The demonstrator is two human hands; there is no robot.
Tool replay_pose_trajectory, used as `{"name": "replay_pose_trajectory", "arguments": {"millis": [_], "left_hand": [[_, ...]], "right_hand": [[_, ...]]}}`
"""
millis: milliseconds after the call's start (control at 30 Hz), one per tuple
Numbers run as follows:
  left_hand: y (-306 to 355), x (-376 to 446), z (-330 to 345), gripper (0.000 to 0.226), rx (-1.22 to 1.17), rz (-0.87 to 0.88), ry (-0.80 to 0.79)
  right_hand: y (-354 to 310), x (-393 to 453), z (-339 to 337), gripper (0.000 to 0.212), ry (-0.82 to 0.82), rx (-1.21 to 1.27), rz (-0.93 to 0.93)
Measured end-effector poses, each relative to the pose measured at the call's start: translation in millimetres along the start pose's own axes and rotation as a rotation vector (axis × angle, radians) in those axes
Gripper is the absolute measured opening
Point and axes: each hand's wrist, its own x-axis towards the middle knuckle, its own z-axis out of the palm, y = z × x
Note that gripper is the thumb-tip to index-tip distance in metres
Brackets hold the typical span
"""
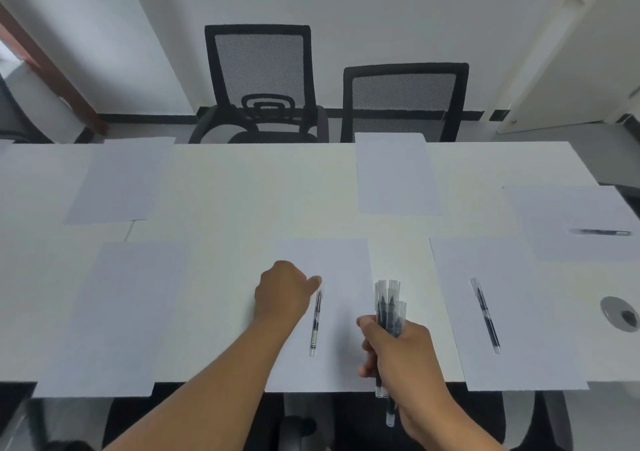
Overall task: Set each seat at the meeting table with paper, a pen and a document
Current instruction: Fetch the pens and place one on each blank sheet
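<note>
Two hands at work: your left hand (282,291), fingers curled, sets a pen (315,322) on the middle sheet (332,263); your right hand (398,346) grips the spare pens (388,303). Pen-laying step. Next, likely carry one to the bare left sheet (114,312) on the desk (242,187). No containers visible.

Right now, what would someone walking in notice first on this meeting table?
Probably the right hand near the front edge, gripping a bundle of pens. Just left of it, the left hand touches the top of a single pen lying on the middle sheet. Two black mesh chairs stand behind the table's far side.
</note>
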Motion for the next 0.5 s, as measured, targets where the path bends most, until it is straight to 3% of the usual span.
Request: {"name": "replay_pose_trajectory", "arguments": {"millis": [233,500], "left_hand": [[15,-57,-45,0.062,-0.138,0.093,0.089],[29,-159,-86,0.040,-0.336,0.148,0.228]], "right_hand": [[-27,-42,-2,0.026,-0.046,0.004,-0.082],[-35,-101,-19,0.024,-0.209,0.033,-0.212]]}}
